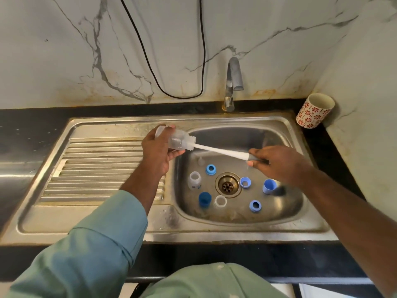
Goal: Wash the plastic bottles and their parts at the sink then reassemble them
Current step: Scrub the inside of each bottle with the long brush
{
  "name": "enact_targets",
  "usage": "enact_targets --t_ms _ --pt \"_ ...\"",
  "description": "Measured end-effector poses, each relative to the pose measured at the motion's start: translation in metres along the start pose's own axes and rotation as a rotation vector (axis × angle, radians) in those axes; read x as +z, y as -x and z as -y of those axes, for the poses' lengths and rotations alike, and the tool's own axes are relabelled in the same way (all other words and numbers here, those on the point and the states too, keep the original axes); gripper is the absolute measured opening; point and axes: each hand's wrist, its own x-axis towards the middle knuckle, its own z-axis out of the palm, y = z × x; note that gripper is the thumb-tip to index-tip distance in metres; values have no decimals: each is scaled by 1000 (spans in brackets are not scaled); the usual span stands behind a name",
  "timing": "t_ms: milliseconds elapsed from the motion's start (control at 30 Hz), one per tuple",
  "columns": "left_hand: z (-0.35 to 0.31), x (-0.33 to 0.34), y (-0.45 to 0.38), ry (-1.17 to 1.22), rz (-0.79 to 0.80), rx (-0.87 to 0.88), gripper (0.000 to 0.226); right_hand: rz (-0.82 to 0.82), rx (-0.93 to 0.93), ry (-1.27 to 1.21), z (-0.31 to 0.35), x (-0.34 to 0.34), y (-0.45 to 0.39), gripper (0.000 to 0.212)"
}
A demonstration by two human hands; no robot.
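My left hand [156, 150] grips a clear plastic bottle [179, 140] on its side above the left rim of the sink basin [285, 203]. My right hand [272, 161] holds the grey grip of a white bottle brush [223, 150], whose head is inside the bottle's mouth. In the basin lie another clear bottle [195, 180], a dark blue cap [204, 198], a light blue cap [269, 186], three blue collar rings [210, 169] [245, 182] [255, 206], a clear ring [220, 201] and a clear teat [200, 160].
A drain [227, 185] sits at the basin's centre. The steel draining board [101, 166] lies to the left. A tap [233, 82] stands behind the basin, no water visible from it. A patterned cup [314, 110] stands on the black counter at the back right. A black cable [171, 61] hangs on the wall.
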Motion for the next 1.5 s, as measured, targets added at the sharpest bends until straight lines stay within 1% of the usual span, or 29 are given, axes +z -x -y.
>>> enact_targets --t_ms 100,200,233,267,300,367,400,500,567,633,667,733,833,867,933,967,1000,1067,1100,1133,1167,1200,1267,1300,1367,1400,1433,1467,1500 --pt "2 -3 0 -14 21 -57 28 -6 -61 -197 -14 -11 -4 44" --pt "3 5 0 -32 54 -85 26 -19 82 -485 -23 -4 -10 33" --pt "2 8 -1 -47 55 -76 26 35 143 -584 -23 -1 -10 28" --pt "1 10 -2 -65 57 -63 27 127 183 -676 -21 0 -8 21" --pt "1 11 -4 -82 62 -54 29 254 199 -750 -21 -1 -4 21" --pt "0 10 -6 -94 97 -56 35 477 197 -892 -23 -12 0 35" --pt "0 8 -5 -84 134 -60 37 538 194 -966 -26 -17 1 35" --pt "0 4 -5 -39 235 -28 38 524 217 -1079 -32 -18 -6 30" --pt "-2 3 -6 -16 256 2 41 492 250 -1099 -23 -11 -8 28" --pt "-4 1 -9 -95 210 35 46 508 209 -1052 -15 -7 -10 34" --pt "-6 -1 -10 -117 173 32 46 522 179 -1005 -14 -9 -11 40" --pt "-9 -5 -12 -77 121 -17 44 509 169 -962 -15 -17 -19 38" --pt "-10 -7 -18 -37 146 -47 42 446 208 -998 -11 -16 -27 37" --pt "-9 -7 -20 -29 171 -47 40 471 223 -1038 -8 -9 -26 36" --pt "-10 -6 -27 -16 202 -28 36 610 272 -1169 -4 0 -21 35" --pt "-10 -5 -30 -9 196 -14 34 672 279 -1190 -6 -1 -17 34" --pt "-9 -3 -31 -4 175 -2 33 675 279 -1143 -11 -5 -16 35" --pt "-5 3 -29 4 137 -4 32 498 250 -879 -24 -20 -26 33" --pt "-2 7 -28 10 131 -18 33 341 208 -732 -24 -27 -30 22" --pt "-1 11 -26 12 129 -29 33 207 167 -677 -21 -30 -33 8" --pt "-1 13 -25 11 124 -29 34 150 129 -688 -16 -29 -34 7" --pt "-3 14 -26 4 109 -20 34 183 118 -766 -11 -27 -32 13" --pt "-8 13 -31 -25 64 0 32 393 149 -908 -8 -25 -23 25" --pt "-9 12 -33 -40 48 4 30 401 159 -882 -12 -23 -23 23" --pt "-8 12 -33 -35 36 -24 24 223 172 -738 -18 -22 -28 7" --pt "-6 13 -32 -17 38 -47 23 185 171 -726 -18 -21 -30 7" --pt "-4 13 -32 -14 43 -57 23 215 153 -744 -15 -20 -31 16" --pt "-2 14 -32 -40 46 -53 23 295 153 -783 -13 -20 -29 23" --pt "-1 15 -33 -68 42 -42 24 347 158 -791 -14 -20 -29 22"
